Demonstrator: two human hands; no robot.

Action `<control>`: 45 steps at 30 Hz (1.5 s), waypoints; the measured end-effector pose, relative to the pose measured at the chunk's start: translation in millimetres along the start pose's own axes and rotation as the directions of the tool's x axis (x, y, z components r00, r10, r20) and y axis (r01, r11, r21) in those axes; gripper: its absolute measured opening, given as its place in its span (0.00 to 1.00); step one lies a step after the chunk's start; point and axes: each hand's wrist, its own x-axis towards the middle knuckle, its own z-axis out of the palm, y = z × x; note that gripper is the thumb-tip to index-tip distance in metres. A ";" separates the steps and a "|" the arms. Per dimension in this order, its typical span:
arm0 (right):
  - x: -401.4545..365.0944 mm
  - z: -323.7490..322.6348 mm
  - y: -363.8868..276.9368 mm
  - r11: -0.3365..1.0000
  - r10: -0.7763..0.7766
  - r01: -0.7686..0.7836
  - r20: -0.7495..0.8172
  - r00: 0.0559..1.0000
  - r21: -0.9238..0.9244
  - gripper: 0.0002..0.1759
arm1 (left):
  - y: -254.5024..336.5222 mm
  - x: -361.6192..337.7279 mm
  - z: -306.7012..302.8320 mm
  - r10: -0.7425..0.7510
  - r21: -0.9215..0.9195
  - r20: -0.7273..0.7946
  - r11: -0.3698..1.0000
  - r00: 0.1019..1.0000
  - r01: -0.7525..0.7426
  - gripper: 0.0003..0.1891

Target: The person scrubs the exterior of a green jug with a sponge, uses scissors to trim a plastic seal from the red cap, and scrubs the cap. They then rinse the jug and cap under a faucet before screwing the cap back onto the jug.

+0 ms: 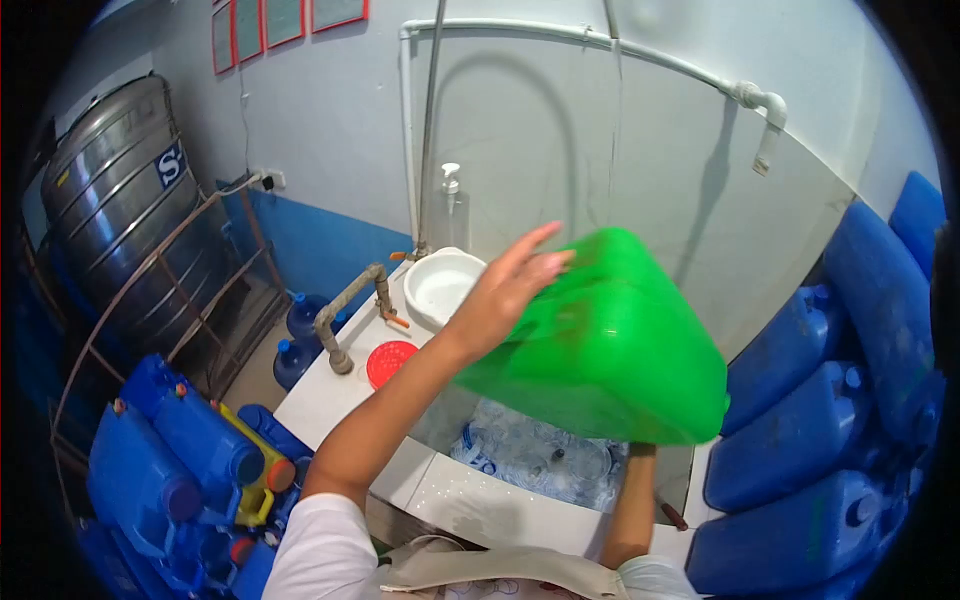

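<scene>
At the far left a ribbed steel tank (pixel 120 170) stands behind a rusty metal frame (pixel 110 270), with blue jugs (pixel 140 480) and a yellow jug (pixel 265 465) crowded below. Round blue bottles (pixel 293 362) sit on the floor beside the white tiled table (pixel 455 500). On the table are a pipe (pixel 345 305) with a tap, a red lid (pixel 390 362) and a white bowl (pixel 432 285), and a clear pump bottle (pixel 451 215) stands against the wall. The left hand (pixel 512 290) comes next, fingers spread and stretched out at the upper left edge of the green jug (pixel 630 345); whether the palm presses on it is hard to tell.

The jug is tilted above a basin (pixel 437 422) of water. It looks like stiff, smooth plastic, probably light if empty and heavy if filled, likely slippery when wet, and unlikely to break. A handle, if it has one, would be the surest hold; otherwise, support it from below and steady the top. It lies between the two arms, right of the left hand and above the right forearm (pixel 630 510). The right hand is hidden behind it, so its grip cannot be told. Farther right, more blue jugs (pixel 790 540) lean in a row.
</scene>
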 end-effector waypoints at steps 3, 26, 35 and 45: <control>-37.3 24.9 -3.4 0.986 -0.109 0.115 0.057 0.992 -0.118 0.24 | -26.4 13.4 -14.9 0.072 0.327 -0.232 0.945 0.970 0.008 0.25; -65.9 53.1 -9.6 0.952 -0.183 0.207 0.121 0.976 -0.227 0.27 | -246.2 -18.3 -245.8 -0.595 -0.631 -0.730 0.776 0.335 0.002 0.04; -63.5 77.8 50.9 0.948 -0.092 0.141 0.178 0.980 -0.285 0.29 | -249.3 -28.4 -219.2 -0.430 -0.249 -0.829 0.856 0.358 0.452 0.14; -60.6 45.5 -24.1 0.952 -0.108 0.148 0.158 0.982 -0.269 0.26 | -243.9 -41.6 -218.2 0.159 0.745 -0.637 0.375 0.754 0.551 0.22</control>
